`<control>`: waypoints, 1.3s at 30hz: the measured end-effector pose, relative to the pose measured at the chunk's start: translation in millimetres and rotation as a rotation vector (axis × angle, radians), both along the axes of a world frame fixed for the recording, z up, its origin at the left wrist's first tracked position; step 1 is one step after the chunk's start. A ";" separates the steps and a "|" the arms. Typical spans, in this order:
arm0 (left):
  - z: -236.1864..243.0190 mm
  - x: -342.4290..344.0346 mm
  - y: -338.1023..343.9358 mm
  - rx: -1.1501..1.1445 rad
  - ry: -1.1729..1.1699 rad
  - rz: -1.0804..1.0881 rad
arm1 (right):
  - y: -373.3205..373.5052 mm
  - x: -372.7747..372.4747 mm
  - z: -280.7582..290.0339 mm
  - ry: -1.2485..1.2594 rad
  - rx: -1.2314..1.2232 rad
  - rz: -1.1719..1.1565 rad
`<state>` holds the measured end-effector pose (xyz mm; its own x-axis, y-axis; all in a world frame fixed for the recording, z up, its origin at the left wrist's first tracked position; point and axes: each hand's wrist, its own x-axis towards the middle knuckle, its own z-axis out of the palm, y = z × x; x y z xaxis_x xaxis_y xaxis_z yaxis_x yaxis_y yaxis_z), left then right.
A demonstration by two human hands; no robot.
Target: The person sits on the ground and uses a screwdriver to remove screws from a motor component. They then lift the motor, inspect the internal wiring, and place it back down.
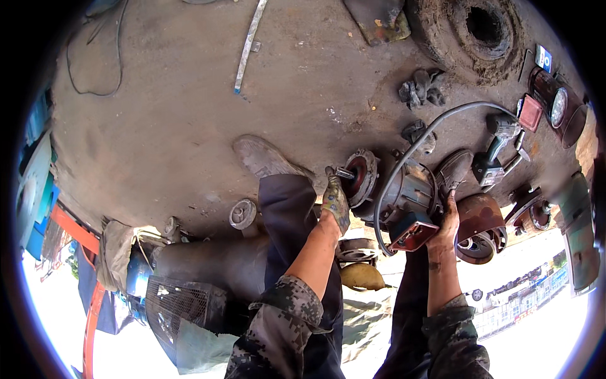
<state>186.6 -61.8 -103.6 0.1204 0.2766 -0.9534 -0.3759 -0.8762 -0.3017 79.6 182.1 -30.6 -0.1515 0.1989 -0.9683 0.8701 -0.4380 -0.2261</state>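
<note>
A grey electric motor (413, 186) lies between my feet, its shaft end to the left. My left hand (335, 202), in a stained work glove, grips the motor's shaft (344, 172) beside the reddish-brown round end flange. My bare, grimy right hand (447, 222) holds the motor's right end, with the fingers along its rim and the palm by the open reddish terminal box (413, 234). A thick grey cable (442, 117) arches over the motor from the box toward the right. The undersides of both hands' grips are partly hidden.
Right of the motor lie a cordless impact wrench (502, 142), a rusty cylindrical cover (481, 215) and a red-brown housing (558, 107). Dark crumpled gloves (421, 88) lie beyond it. A heavy, dirt-caked round casting (473, 38) sits far right, a metal strip (248, 50) far centre.
</note>
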 end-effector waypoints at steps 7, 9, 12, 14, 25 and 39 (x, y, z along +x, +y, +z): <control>-15.3 -8.4 -24.6 0.123 0.133 0.397 | 16.3 4.2 -15.1 -0.160 0.216 0.181; -17.3 -14.9 -35.7 0.159 0.154 0.287 | 13.8 4.6 -16.5 -0.105 0.204 0.125; -19.4 -26.2 -48.3 0.133 0.112 -0.074 | 6.6 5.0 -15.0 -0.064 0.168 0.033; -26.4 -33.5 -54.0 0.096 0.019 -0.325 | 3.4 4.5 -14.0 -0.067 0.169 0.014; -66.9 -46.3 -48.6 0.188 -0.012 -0.357 | 16.5 13.4 -25.9 -0.138 0.066 -0.024; -78.2 -49.8 -54.8 0.275 0.118 -0.615 | 8.4 12.5 -26.0 -0.160 0.084 0.026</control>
